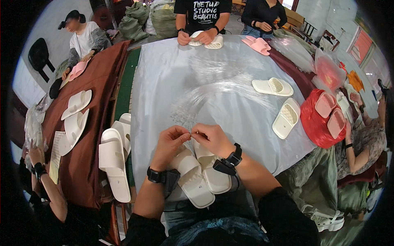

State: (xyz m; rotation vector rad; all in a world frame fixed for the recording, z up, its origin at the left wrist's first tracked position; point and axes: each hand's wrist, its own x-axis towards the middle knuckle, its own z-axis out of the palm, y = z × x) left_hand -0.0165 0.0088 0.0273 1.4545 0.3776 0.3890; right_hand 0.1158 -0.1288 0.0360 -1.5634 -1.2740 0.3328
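Observation:
My left hand (pixel 170 141) and my right hand (pixel 211 138) meet fingertip to fingertip above a pair of white slide sandals (pixel 201 176) that lie at the near edge of the table. Both pinch something very thin between thumbs and fingers; it looks like a clear plastic strand, too small to tell for sure. A fan of thin clear plastic strands (pixel 213 96) spreads over the pale sheet (pixel 164 78) just beyond my hands. Each wrist wears a black band.
More white sandals lie at my left (pixel 115 158), on the brown cloth (pixel 76 104) and at the right (pixel 287 117). A red bag (pixel 314 123) holds pink sandals. Other people work around the table, one opposite handling white sandals (pixel 205 41); pink sandals (pixel 257 44) lie nearby.

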